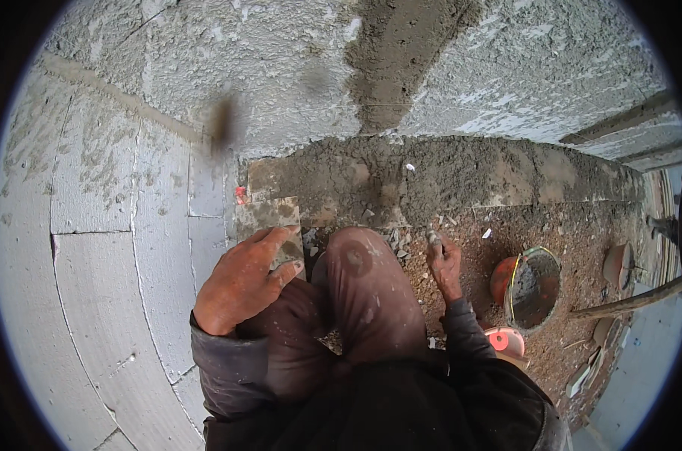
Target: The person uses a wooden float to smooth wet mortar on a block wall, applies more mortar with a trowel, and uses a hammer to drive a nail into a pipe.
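- Left hand hanging over square tile, fingers apart; contact unclear.
- Tile lying at mortar strip's left end.
- Right hand hanging nearside of strip, fingers curling; can't tell on what.
- Probably setting tile; next move likely calling for even pressure.

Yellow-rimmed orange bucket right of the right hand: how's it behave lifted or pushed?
The orange bucket is probably heavy for its size, given the grey wet-looking mix inside. Pushed, it may catch or tip, as the ground is stony.
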The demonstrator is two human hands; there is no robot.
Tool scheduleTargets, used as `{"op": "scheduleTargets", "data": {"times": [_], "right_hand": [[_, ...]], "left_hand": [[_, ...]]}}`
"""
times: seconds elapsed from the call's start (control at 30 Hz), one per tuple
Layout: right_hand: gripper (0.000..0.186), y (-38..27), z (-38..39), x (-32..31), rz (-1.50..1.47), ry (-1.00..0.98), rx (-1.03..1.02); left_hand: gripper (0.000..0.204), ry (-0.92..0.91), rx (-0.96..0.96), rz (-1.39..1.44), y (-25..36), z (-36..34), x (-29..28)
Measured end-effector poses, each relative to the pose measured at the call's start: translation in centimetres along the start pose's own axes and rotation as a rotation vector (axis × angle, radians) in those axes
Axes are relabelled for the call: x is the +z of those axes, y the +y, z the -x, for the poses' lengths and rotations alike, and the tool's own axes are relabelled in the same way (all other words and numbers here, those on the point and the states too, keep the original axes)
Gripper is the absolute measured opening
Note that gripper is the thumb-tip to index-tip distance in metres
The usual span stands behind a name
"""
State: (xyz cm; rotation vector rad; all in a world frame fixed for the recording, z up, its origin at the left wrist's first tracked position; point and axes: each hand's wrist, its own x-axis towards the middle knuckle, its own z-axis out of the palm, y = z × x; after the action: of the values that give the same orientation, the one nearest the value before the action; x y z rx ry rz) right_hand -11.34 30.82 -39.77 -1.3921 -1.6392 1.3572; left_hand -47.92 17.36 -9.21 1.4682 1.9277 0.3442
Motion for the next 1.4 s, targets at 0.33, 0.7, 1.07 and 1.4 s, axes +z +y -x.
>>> {"op": "scheduleTargets", "data": {"times": [0.33,0.7,1.07,1.4], "right_hand": [[0.034,-5.0,14.1,-16.7,-0.489,0.355,0.401],[0.03,2.9,-8.5,12.7,0.651,-0.139,-0.043],[0.026,2.3,-13.5,25.3,0.367,-0.28,-0.476],[0.036,-5.2,2.3,-8.1,0.149,-0.037,0.009]], "left_hand": [[0.051,-0.004,0.095,-0.003,0.4,-2.5,-0.5],[0.052,0.073,-0.166,0.055,-0.4,4.6,-0.4],[0.051,0.05,-0.169,0.052,0.4,4.5,-0.2],[0.053,0.009,0.028,-0.005,-1.2,-0.7,-0.2]]}}
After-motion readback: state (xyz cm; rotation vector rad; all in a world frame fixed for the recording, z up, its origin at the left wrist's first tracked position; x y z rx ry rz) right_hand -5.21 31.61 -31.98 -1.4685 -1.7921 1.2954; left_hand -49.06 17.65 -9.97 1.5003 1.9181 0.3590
